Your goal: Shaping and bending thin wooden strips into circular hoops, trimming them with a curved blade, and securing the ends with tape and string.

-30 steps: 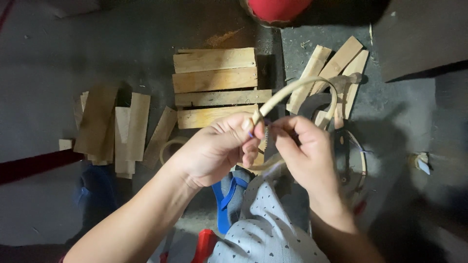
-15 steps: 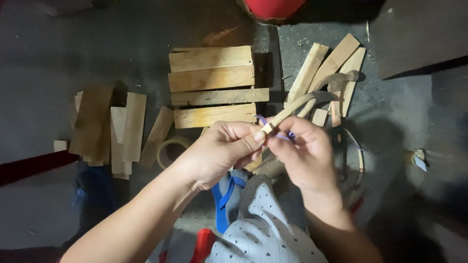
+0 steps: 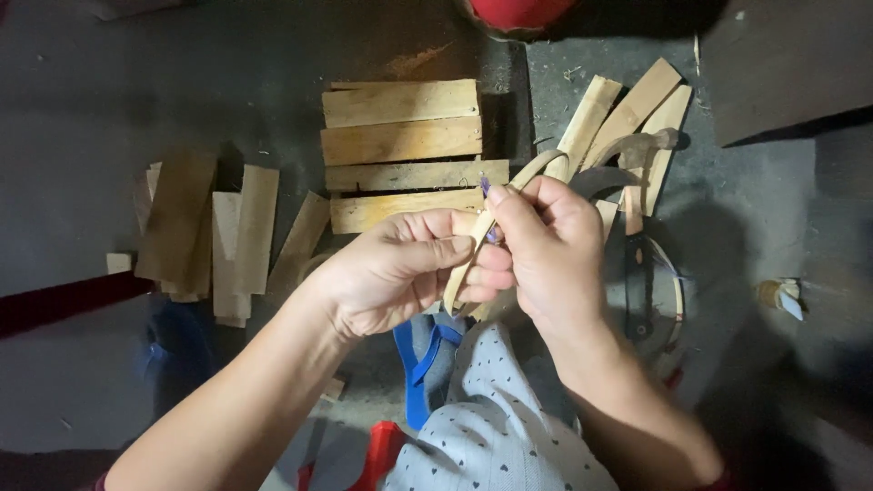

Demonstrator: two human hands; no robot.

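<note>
Hands meet close together over the person's lap, both busy on one thin strip of pale bamboo [image 3: 464, 264]. The left hand [image 3: 400, 273] curls around the lower part of the strip, thumb laid along the top and fingers folded under it. The right hand [image 3: 546, 255] pinches the strip a little higher, fingertips closed on it, with something small and purple-blue [image 3: 486, 187] poking out just above the fingertips; what it is cannot be made out. The strip itself is flat, narrow and light tan, running up from between the two hands and bending over to the right in a smooth arc [image 3: 546, 164] beyond the right hand.

Below the hands lies a lap covered in grey cloth with small dark dots [image 3: 491, 427], and beside it a blue strap [image 3: 423, 355] and a bit of red plastic [image 3: 382, 450]. On the dark floor [image 3: 136, 91] past the hands sits a stack of four short wooden planks [image 3: 400, 145] laid side by side. More wooden slats fan out to the upper right [image 3: 637, 118], and another loose pile of darker slats [image 3: 218, 227] lies to the left. Right of the right hand, thin hoops [image 3: 668, 300] rest on the floor with a dark tool [image 3: 637, 291] across them. A red rounded object [image 3: 523, 11] shows at the top edge.
</note>
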